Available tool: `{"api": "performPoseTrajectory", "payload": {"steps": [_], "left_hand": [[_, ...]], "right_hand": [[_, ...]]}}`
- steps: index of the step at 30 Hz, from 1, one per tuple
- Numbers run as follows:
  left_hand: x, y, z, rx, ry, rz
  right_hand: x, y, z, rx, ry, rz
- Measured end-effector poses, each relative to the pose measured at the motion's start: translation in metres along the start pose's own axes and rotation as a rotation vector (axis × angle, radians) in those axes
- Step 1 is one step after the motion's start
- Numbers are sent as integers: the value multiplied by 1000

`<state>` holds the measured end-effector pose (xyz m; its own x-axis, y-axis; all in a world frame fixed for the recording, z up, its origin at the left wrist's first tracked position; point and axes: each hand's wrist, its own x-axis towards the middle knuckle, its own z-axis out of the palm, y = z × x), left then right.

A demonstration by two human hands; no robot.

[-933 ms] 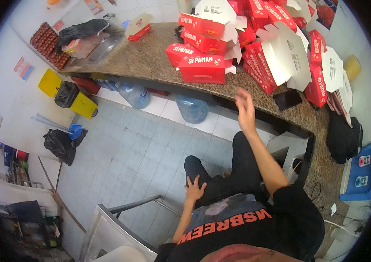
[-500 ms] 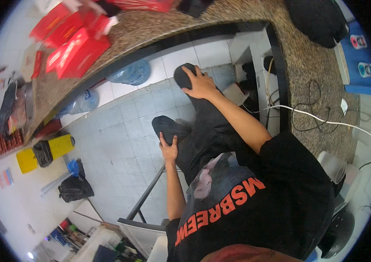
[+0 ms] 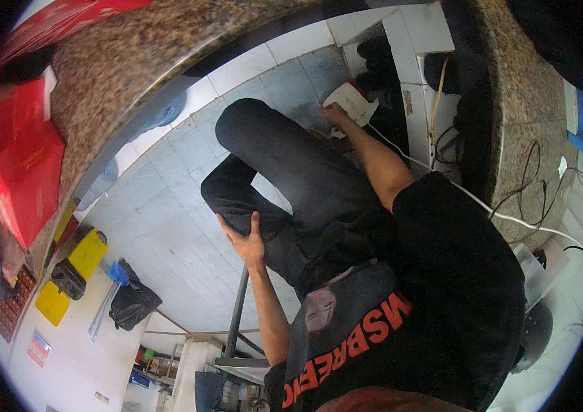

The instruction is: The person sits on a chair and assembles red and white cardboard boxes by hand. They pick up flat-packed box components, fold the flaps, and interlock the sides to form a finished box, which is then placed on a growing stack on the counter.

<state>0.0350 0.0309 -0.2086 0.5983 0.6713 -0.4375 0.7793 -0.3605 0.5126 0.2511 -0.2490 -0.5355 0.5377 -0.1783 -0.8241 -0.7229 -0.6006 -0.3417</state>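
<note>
My left hand (image 3: 245, 244) rests on my left knee, its thumb and fingers apart on the black trousers (image 3: 257, 134). Down past the outside of my right leg, my right arm reaches toward the floor. There my right hand (image 3: 334, 115) is closed, its fingers curled and partly hidden, at the edge of a white, flat-sided object (image 3: 353, 103) near my lower leg. Whether the fingers grip that object or something beside it, I cannot make out. A white cable (image 3: 401, 151) runs from near this object up to the counter on the right.
A speckled stone counter (image 3: 120, 58) curves ahead, with red packets (image 3: 27, 172) on its left part. Its right arm (image 3: 525, 130) carries black cables. Dark footwear-like items fill the tiled recess below. Blue water bottles (image 3: 102, 182), a black bag (image 3: 133, 295) and a metal-framed seat (image 3: 236, 309) stand left.
My right hand has left my right knee and gone down to the white object by the floor. My left hand stays on the left knee. The view has shifted, and my right knee appears higher.
</note>
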Motion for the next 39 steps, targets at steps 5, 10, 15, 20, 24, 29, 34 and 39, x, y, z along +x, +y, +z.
{"api": "performPoseTrajectory", "payload": {"steps": [5,10,15,20,24,29,34,39], "left_hand": [[4,14,5,-17,5,36],[4,19,6,51,6,36],[3,18,6,62,-1,48],[2,18,7,51,4,46],[-2,22,5,62,6,-1],[-1,18,6,75,34,47],[-1,6,5,84,54,62],[-1,6,2,116,64,25]], "right_hand": [[23,81,-41,-265,263,-416],[14,42,-81,-222,78,-177],[52,79,-78,-350,-78,68],[83,132,-54,-171,-95,166],[110,155,-30,113,-39,204],[108,102,-19,604,41,103],[70,22,-13,1390,-198,183],[52,-15,-6,1286,-619,216]]}}
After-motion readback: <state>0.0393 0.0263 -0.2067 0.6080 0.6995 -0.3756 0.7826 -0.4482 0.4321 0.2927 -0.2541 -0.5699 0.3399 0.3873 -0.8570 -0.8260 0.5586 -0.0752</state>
